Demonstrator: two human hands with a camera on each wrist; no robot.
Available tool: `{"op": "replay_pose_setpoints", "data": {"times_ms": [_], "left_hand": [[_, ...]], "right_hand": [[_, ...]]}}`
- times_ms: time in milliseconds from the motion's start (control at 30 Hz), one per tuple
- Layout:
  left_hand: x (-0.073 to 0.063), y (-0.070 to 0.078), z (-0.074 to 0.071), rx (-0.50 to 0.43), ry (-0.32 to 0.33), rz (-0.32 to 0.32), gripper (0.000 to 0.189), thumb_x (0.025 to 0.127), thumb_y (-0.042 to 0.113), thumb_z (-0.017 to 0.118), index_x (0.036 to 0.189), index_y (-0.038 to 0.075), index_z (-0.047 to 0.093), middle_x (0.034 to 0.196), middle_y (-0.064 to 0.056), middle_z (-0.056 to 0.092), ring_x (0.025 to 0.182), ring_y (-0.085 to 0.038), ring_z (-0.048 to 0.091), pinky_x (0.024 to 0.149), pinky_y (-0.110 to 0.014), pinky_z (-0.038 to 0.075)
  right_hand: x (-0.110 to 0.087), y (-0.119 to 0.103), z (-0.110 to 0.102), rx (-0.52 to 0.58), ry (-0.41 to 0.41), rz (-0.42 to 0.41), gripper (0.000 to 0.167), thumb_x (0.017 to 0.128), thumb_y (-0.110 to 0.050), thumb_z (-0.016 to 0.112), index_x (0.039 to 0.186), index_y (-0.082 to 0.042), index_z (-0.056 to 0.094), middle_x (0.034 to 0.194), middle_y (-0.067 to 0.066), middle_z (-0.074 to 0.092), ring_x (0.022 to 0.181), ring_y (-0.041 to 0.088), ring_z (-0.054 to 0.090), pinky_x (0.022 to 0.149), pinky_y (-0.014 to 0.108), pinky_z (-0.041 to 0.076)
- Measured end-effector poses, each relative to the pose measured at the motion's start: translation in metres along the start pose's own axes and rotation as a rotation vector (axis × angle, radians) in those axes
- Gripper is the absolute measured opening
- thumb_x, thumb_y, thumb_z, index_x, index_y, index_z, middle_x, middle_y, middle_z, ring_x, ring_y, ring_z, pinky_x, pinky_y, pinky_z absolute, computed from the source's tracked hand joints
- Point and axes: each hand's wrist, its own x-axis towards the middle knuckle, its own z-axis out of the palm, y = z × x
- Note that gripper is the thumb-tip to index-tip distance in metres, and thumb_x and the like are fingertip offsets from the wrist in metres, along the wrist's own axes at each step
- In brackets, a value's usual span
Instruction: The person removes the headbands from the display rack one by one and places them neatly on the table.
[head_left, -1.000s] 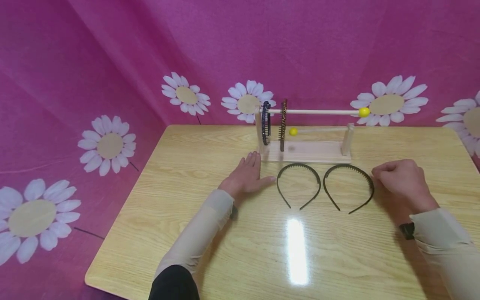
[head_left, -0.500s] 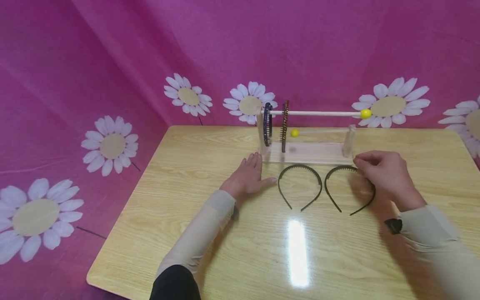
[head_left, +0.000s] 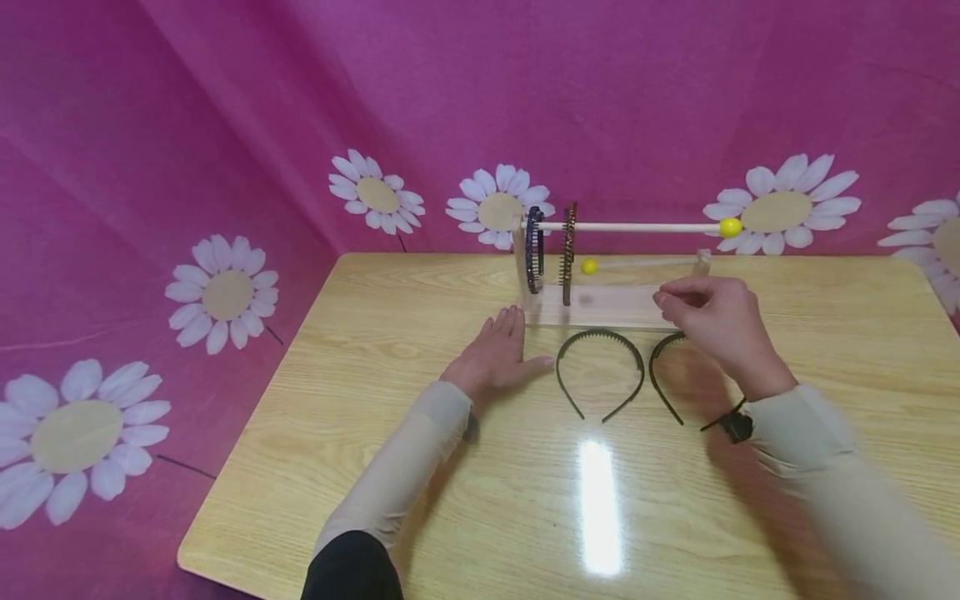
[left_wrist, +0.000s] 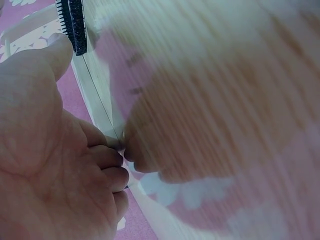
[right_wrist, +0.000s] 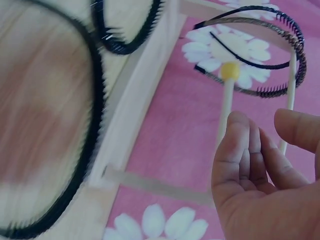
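My left hand [head_left: 491,354] lies on the table with its fingers stretched, fingertips right at the left end of a wooden stand [head_left: 615,308]. In the right wrist view, my right hand [right_wrist: 270,175] has its thumb and bent fingers apart, nothing between them. From the head, this hand overlaps the stand's right end and part of a black toothed headband [head_left: 660,392]. A second black headband [head_left: 597,332] lies left of it. On the stand's upper rod [head_left: 645,227] hang a dark glittery headband [head_left: 533,250] and a brown patterned one [head_left: 567,254].
The upper rod ends in a yellow ball [head_left: 731,227] at the right. A lower rod has its yellow ball [head_left: 589,266] pointing left. Behind the wooden table [head_left: 300,433] hangs a pink cloth [head_left: 637,92] printed with daisies.
My right hand has moved left and away from me, from beside the right black headband to over the stand's right end. My left hand has stayed in place.
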Motion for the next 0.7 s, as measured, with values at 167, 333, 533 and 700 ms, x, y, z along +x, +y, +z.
{"op": "replay_pose_setpoints", "data": {"times_ms": [167,333,533,700], "left_hand": [[0.0,0.0,0.0,0.005,-0.003,-0.002,0.106,0.093,0.079,0.03,0.16,0.002,0.001,0.167,-0.015,-0.005,0.153,-0.027,-0.006,0.122,-0.038,0.0],[-0.001,-0.001,0.0,-0.003,-0.004,-0.007,0.106,0.094,0.079,0.03,0.16,0.002,0.0,0.167,-0.015,-0.005,0.153,-0.027,-0.006,0.122,-0.038,-0.001],[-0.001,-0.001,-0.002,-0.019,0.0,-0.015,0.106,0.093,0.078,0.033,0.16,0.003,0.001,0.167,-0.014,-0.004,0.153,-0.026,-0.006,0.122,-0.037,0.0],[-0.001,0.001,-0.003,-0.038,-0.009,-0.024,0.107,0.093,0.079,0.035,0.161,0.003,0.001,0.167,-0.014,-0.003,0.153,-0.025,-0.005,0.122,-0.037,0.001]], "right_hand": [[0.006,-0.017,0.011,0.027,-0.009,-0.031,0.034,0.096,-0.034,0.069,0.113,-0.005,0.076,0.104,0.012,0.074,0.081,0.003,0.066,0.067,0.019,0.053],[0.014,-0.029,0.022,0.058,-0.032,-0.047,0.038,0.096,-0.035,0.069,0.116,-0.003,0.075,0.108,0.013,0.074,0.09,0.013,0.066,0.079,0.027,0.051],[0.022,-0.037,0.036,0.07,-0.036,-0.098,0.038,0.096,-0.031,0.07,0.117,0.001,0.073,0.109,0.015,0.073,0.094,0.021,0.065,0.073,0.021,0.051],[0.026,-0.043,0.049,0.062,-0.027,-0.134,0.036,0.094,-0.028,0.073,0.114,0.001,0.074,0.104,0.015,0.074,0.09,0.022,0.067,0.071,0.022,0.052]]}}
